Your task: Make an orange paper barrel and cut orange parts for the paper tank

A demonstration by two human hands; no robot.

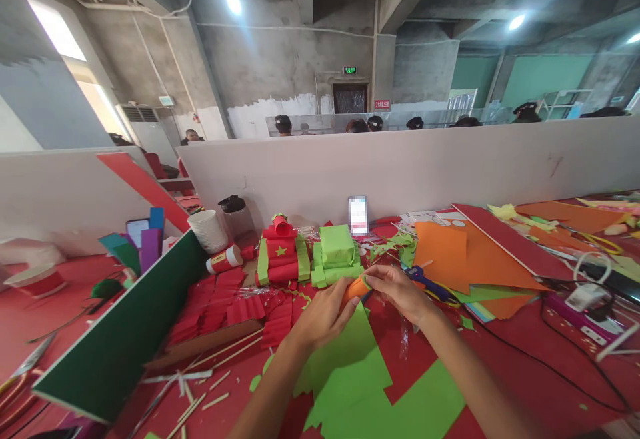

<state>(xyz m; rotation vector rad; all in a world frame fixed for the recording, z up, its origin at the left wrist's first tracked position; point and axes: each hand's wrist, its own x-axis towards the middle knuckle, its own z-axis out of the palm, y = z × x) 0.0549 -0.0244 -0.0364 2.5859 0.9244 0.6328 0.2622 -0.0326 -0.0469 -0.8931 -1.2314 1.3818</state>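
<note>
My left hand (323, 315) and my right hand (397, 292) meet over the red table, both closed on a small orange paper roll (356, 287) with a bit of green at its end. Under my hands lie cut sheets of light green paper (350, 372). Just beyond stand a red and green paper model (281, 252) with a star and a green paper block model (336, 252).
Folded red paper pieces (235, 309) and wooden sticks (200, 385) lie at left beside a green board (120, 339). Orange sheets (465, 259), blue-handled scissors (425, 282), a glue stick (225, 259), a white cup (207, 229), cables (575, 332) and a phone (358, 215) surround them. People sit behind the white partition (400, 165).
</note>
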